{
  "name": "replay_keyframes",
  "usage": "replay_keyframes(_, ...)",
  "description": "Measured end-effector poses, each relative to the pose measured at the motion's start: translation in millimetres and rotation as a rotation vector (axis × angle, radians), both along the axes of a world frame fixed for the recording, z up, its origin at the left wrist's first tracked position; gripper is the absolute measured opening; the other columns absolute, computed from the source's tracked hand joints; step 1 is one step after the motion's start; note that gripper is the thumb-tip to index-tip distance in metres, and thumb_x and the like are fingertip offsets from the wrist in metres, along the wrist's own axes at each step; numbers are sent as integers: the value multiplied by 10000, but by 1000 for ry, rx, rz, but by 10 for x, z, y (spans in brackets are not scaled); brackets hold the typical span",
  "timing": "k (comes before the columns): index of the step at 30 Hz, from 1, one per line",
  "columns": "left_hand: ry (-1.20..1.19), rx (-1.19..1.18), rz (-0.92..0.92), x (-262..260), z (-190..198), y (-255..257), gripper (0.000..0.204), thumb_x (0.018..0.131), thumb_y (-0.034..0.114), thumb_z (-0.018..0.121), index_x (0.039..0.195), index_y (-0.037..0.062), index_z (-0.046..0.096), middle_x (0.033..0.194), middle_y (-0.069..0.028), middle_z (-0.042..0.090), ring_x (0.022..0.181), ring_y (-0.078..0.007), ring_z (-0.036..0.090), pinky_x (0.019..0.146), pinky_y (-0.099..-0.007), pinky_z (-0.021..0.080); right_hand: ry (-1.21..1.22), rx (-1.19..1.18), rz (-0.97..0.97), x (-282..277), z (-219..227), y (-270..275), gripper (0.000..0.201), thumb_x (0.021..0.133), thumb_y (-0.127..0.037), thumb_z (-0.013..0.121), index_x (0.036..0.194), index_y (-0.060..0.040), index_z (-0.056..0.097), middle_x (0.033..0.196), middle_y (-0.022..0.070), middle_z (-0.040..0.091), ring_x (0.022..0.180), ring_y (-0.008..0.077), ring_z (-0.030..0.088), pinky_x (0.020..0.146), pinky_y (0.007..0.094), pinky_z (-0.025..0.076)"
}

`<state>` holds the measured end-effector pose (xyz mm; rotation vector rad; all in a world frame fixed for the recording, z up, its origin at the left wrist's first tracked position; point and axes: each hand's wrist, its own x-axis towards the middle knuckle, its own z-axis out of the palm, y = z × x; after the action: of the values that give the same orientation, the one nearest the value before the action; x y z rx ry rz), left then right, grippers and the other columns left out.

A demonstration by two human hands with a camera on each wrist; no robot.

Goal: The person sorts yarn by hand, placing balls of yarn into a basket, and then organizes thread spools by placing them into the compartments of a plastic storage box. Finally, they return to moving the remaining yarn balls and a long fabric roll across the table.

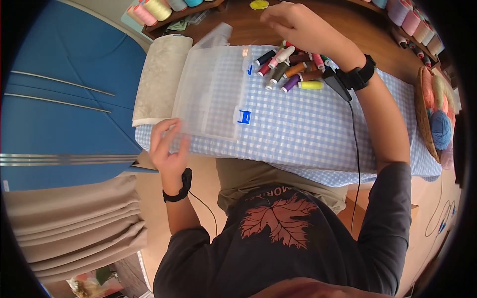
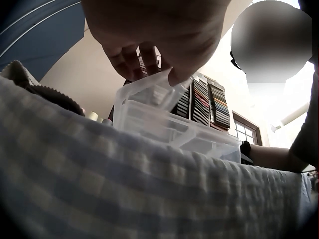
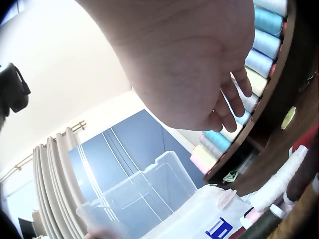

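Observation:
A clear plastic organizer box with blue latches lies on the checked cloth, its lid raised at a slant. At its near left corner is my left hand, slightly blurred, fingers spread and loosely bent at the lid's edge. In the left wrist view, the thumb of the left hand overlaps the lid. My right hand is held above the far side of the table, holding nothing, its fingers loosely extended. Below its wrist lies a pile of small thread spools in several colours, right of the box.
A rolled cream fabric lies left of the box. Large thread cones stand on shelves at the back, and a wicker basket of yarn sits at the right edge. Cables trail from both wrists. A blue board stands at left.

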<state>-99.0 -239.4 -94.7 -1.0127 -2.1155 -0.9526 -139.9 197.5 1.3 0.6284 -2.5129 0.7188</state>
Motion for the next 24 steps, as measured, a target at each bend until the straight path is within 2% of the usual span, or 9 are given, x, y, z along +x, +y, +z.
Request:
replay_keyframes(3, -81, -97, -180, -37, 93, 26, 312, 792, 22, 838, 1097, -28, 793, 1080, -165, 763, 1045, -322, 690, 983, -437, 539, 17, -9, 10, -2, -35, -3, 242, 967, -82, 637, 1138, 47, 749, 1076, 274, 757, 1070, 445, 719, 992, 476, 569)
replay_keyframes(7, -99, -217, -78, 38, 248, 149, 338, 790, 109, 882, 1090, -23, 797, 1035, -155, 769, 1071, -333, 698, 1024, -449, 528, -41, -16, 45, 26, -16, -8, 250, 972, -108, 650, 1140, 47, 751, 1088, 274, 759, 1090, 442, 720, 1000, 472, 567)
replay_keyframes(10, -198, -289, 51, 124, 378, 420, 355, 795, 149, 905, 1097, -9, 805, 1102, -146, 765, 1122, -337, 689, 1072, -445, 504, -65, 5, 55, -33, -153, -31, 256, 993, -91, 657, 1200, 35, 738, 1130, 235, 755, 1070, 415, 723, 971, 460, 574)
replay_keyframes(12, -307, -229, -87, 148, 421, 666, 524, 797, 191, 922, 1265, 8, 771, 1312, -174, 715, 1265, -367, 644, 1141, -471, 469, -65, 29, 55, -70, -269, -48, 265, 1014, -59, 658, 1256, 22, 726, 1168, 197, 750, 1046, 385, 727, 941, 449, 581)
replay_keyframes(13, -309, -225, -80, 188, 448, 805, 524, 797, 191, 922, 1265, 8, 771, 1312, -174, 715, 1265, -367, 644, 1141, -471, 469, -51, 29, 83, -80, -310, -54, 279, 1007, -55, 661, 1268, 20, 722, 1201, 198, 746, 1073, 386, 723, 957, 448, 581)
replay_keyframes(15, -257, -311, -36, 266, 469, 1068, 728, 826, 254, 911, 1459, -3, 662, 1569, -213, 576, 1457, -428, 533, 1216, -506, 419, -37, 30, 120, -86, -317, -73, 294, 1000, -51, 665, 1280, 18, 719, 1233, 198, 741, 1100, 386, 718, 973, 447, 581)
replay_keyframes(18, -148, -517, 121, 292, 278, 1255, 822, 864, 296, 869, 1552, -33, 563, 1698, -237, 450, 1560, -469, 423, 1255, -531, 388, -91, 53, 140, -58, -285, -103, 319, 984, -34, 669, 1296, 15, 716, 1270, 197, 731, 1139, 389, 708, 995, 446, 577)
replay_keyframes(22, -114, -493, 152, 258, 162, 1285, 719, 913, 263, 785, 1522, -61, 582, 1686, -260, 468, 1540, -496, 445, 1251, -547, 393, -112, 7, 145, -44, -320, -152, 346, 965, -15, 674, 1308, 17, 710, 1245, 196, 729, 1159, 398, 698, 1011, 453, 571)
replay_keyframes(24, -93, -457, 147, 246, 111, 1270, 640, 935, 168, 699, 1519, -66, 583, 1633, -277, 524, 1513, -515, 472, 1247, -560, 396, -135, -17, 150, -48, -369, -196, 358, 960, -10, 675, 1316, 17, 707, 1240, 196, 728, 1165, 402, 694, 1018, 454, 568)
